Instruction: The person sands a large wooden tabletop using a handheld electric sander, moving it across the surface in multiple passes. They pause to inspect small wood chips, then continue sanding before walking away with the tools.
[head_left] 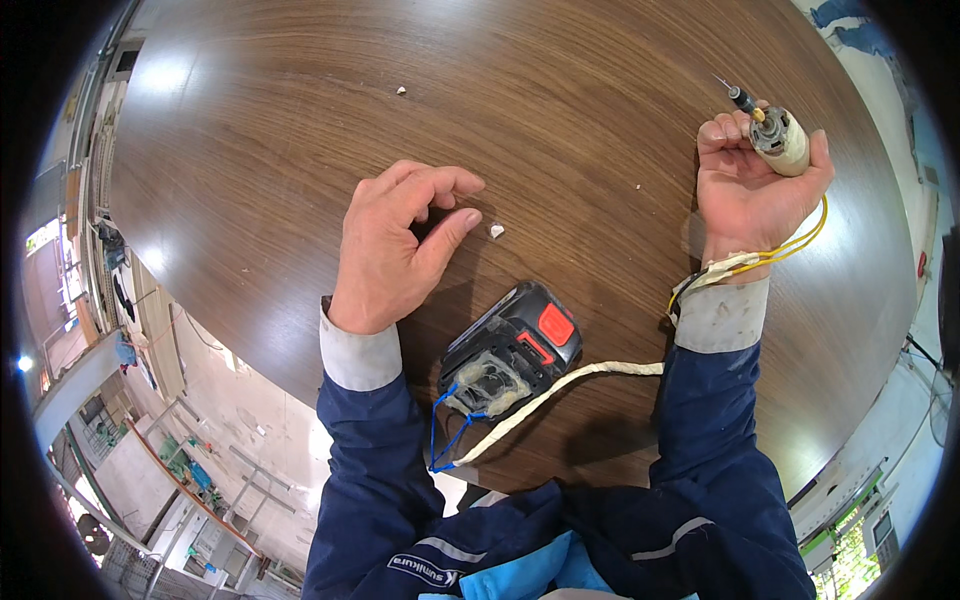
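My right hand (745,205) is closed around a small hand-made mini drill (788,148), a motor wrapped in cream tape. Its black chuck and thin bit point up and to the left. Yellow wires (823,222) loop from the motor back over my right wrist. My left hand (385,245) hovers over the table with fingers loosely curved and thumb apart, holding nothing. Close to its thumb lies a small white chip (497,231). Between my forearms sits a black and red battery pack (480,345), with blue wires (433,435) fixed by dried glue. A cream-taped cable (600,369) runs from these wires toward my right sleeve.
The brown wood-grain table (560,110) has a curved look at the picture's rim. Another white crumb (401,91) lies toward its far side. Past the left edge, a pale floor (250,400) holds metal frames and workshop clutter.
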